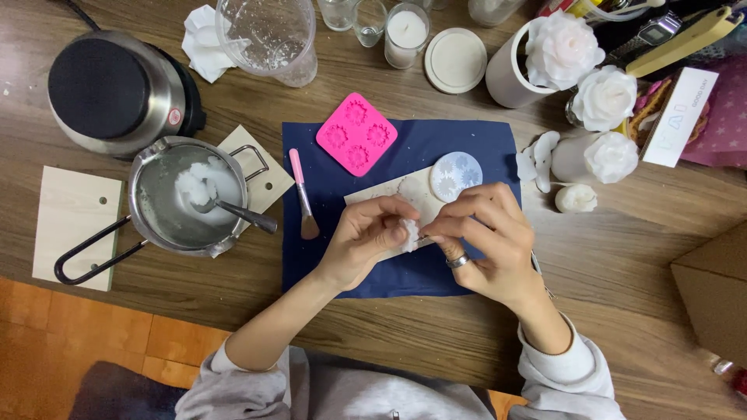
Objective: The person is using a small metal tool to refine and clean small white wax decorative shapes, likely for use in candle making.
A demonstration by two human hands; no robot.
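Seen from above, the person's left hand [364, 237] and right hand [484, 233] meet over a navy cloth mat [405, 148], fingertips of both pinched closed on one small white wax flower piece [409, 234]. Just beyond the hands lie a pale round mould [456, 176] and a pink square silicone mould [356, 134]. A pink-handled brush [302, 194] lies to the left, near a steel pot of white wax [184, 198].
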